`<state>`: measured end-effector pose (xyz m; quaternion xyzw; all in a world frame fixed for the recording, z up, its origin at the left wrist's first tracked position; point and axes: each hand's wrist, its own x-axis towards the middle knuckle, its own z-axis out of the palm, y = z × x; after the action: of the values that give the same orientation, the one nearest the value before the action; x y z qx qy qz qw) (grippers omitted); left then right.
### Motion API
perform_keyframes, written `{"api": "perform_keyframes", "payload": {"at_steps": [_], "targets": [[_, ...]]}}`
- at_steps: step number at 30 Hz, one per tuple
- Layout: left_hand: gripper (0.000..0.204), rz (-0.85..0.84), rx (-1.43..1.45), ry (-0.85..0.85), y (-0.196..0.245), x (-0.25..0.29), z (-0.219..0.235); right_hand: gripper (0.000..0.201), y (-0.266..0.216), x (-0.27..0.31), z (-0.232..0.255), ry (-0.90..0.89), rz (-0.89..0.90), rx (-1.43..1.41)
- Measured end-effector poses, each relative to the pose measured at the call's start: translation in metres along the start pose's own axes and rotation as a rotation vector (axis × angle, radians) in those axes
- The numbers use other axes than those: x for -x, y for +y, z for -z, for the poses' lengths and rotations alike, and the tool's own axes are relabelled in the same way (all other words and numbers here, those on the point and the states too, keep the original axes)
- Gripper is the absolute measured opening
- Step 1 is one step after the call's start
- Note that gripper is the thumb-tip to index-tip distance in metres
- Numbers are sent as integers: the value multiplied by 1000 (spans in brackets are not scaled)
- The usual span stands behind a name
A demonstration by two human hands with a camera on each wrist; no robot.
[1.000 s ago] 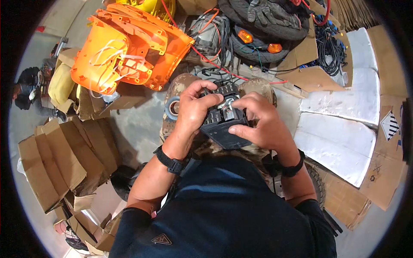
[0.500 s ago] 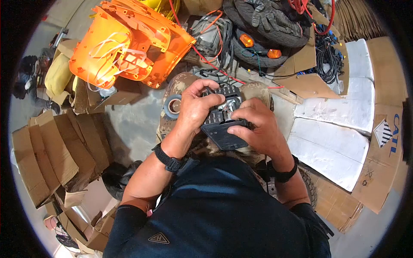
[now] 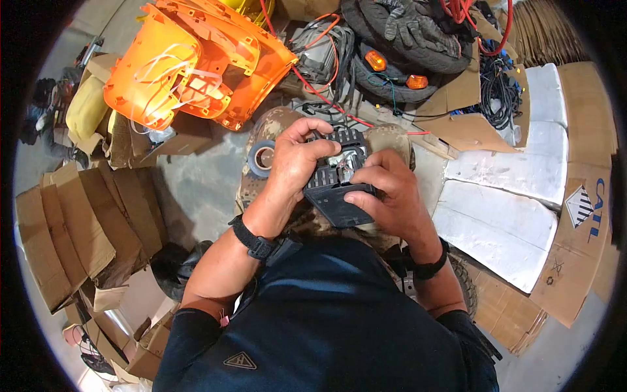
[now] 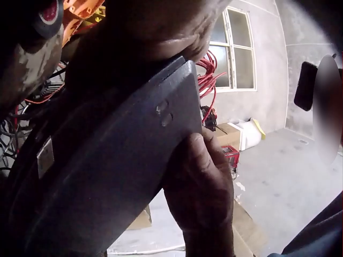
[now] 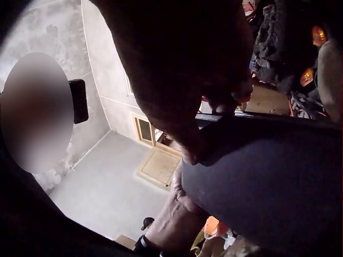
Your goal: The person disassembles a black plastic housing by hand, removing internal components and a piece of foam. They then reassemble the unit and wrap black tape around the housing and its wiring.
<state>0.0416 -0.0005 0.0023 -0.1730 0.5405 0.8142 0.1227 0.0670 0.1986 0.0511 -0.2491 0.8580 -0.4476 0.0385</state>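
A black plastic housing (image 3: 343, 204) is held over the lap, with slotted rows on its upper part and a silvery wired interior (image 3: 351, 163) showing in the middle. My left hand (image 3: 294, 160) grips its upper left side, thumb across the slotted part. My right hand (image 3: 392, 196) holds the right side, thumb on the flat panel and index finger bent at the edge of the opening. In the left wrist view the smooth back of the housing (image 4: 123, 144) faces the camera, with the right thumb at its edge. The right wrist view shows the housing (image 5: 257, 171) in shadow.
A roll of tape (image 3: 253, 164) rests on the left thigh. Orange plastic panels (image 3: 153, 85) are stacked ahead on the left. Tyres with a glove (image 3: 405, 26) and orange indicator lamps (image 3: 375, 61) lie ahead. White foam slabs (image 3: 499, 228) and a box of cables (image 3: 499, 101) stand right.
The right index finger has drawn down and bent at the opening, where it had reached further across. The left hand keeps its grip. The head view has shifted slightly.
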Motion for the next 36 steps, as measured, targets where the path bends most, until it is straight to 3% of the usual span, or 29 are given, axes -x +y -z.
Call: {"api": "perform_keyframes", "payload": {"at_steps": [13,19,23,32,36], "targets": [[30,-21,53,-26,0,1,1,24,7,5,-8,71,63,-37],[30,-3,52,-32,-1,1,3,24,12,-1,8,-13,-61,-200],[29,-1,22,-55,-2,-1,5,22,37,-4,-1,145,-225,-283],[28,0,-27,-50,3,1,3,32,44,-27,7,-15,-184,-219],[29,-1,7,-64,0,1,4,33,40,-32,10,-50,-89,-61]]}}
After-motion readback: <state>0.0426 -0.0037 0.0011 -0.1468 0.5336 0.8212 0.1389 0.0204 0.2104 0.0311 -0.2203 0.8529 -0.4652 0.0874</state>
